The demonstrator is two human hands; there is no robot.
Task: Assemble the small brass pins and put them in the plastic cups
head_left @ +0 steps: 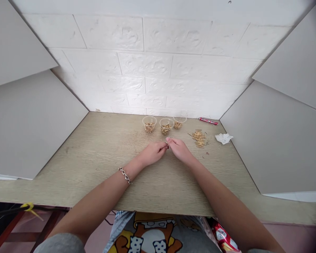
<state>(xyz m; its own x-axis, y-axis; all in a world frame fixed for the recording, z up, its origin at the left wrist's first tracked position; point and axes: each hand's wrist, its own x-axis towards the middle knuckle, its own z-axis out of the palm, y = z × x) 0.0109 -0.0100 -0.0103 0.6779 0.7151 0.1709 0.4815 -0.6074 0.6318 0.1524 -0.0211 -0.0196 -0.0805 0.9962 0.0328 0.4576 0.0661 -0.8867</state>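
My left hand (155,153) and my right hand (180,150) meet fingertip to fingertip over the middle of the table. Both are closed in a pinch, and whatever small piece they hold is too tiny and too hidden to name. Just beyond them stands a clear plastic cup (166,127) with small gold-coloured metal pieces. To its left is another clear cup (149,125) of copper-gold pieces, and behind to the right a third cup (179,120) holds a smaller heap. Right of my right hand lies a pile of thin gold-coloured pins (199,138).
A crumpled white tissue or plastic piece (223,138) lies at the right, with a red patterned stick-shaped packet (208,121) near the wall. Fine specks dot the wooden table (94,151) left of the cups. Grey panels (37,123) flank both sides; a white brick-patterned wall (158,63) closes the back.
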